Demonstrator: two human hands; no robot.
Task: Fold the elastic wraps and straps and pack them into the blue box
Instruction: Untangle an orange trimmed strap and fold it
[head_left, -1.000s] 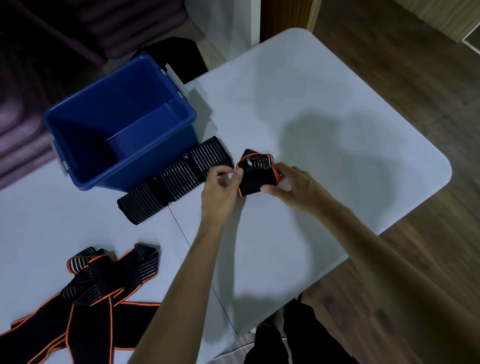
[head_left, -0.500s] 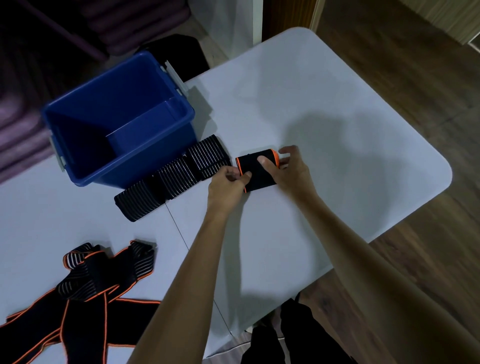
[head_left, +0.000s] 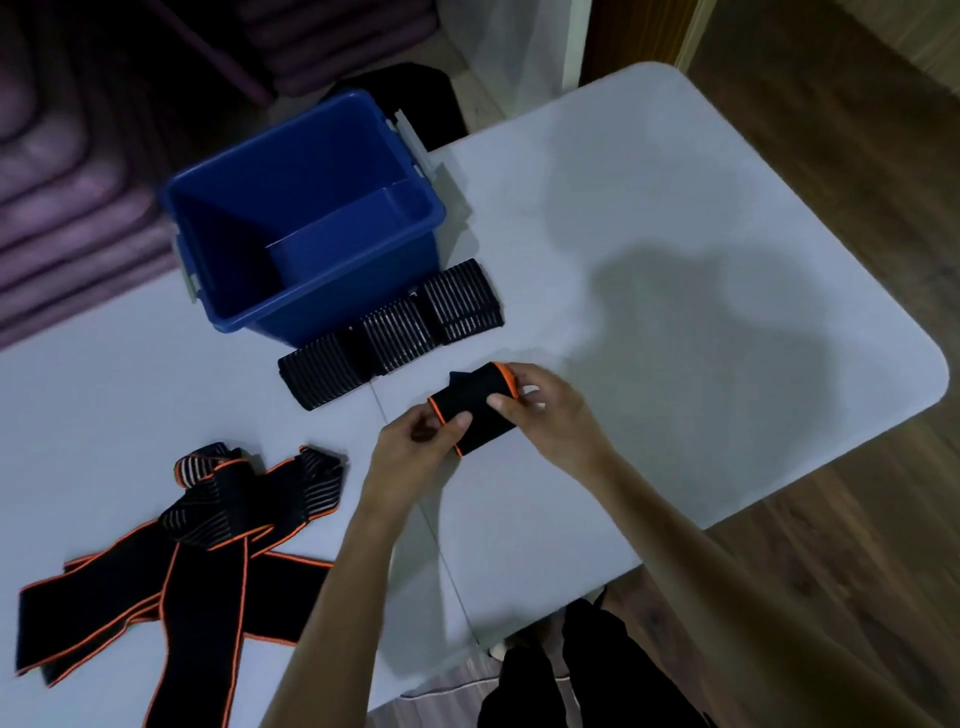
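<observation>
A folded black wrap with orange edging (head_left: 475, 408) is held just above the table between both hands. My left hand (head_left: 415, 441) pinches its near left end and my right hand (head_left: 545, 410) grips its right end. The open blue box (head_left: 306, 218) stands behind, at the table's far left, with only a blue divider visible inside. Three folded black-and-grey striped wraps (head_left: 395, 332) lie in a row against the box's front. Several unfolded black straps with orange edges (head_left: 176, 561) lie crossed at the near left.
The white table (head_left: 675, 260) has a seam running toward me under my hands, and its rounded edge drops to wooden floor on the right. Purple cushions and a dark object lie beyond the box.
The folded orange-edged wrap was pressed flat beside the striped wraps; both hands have now drawn it nearer to me, away from the row and off the table.
</observation>
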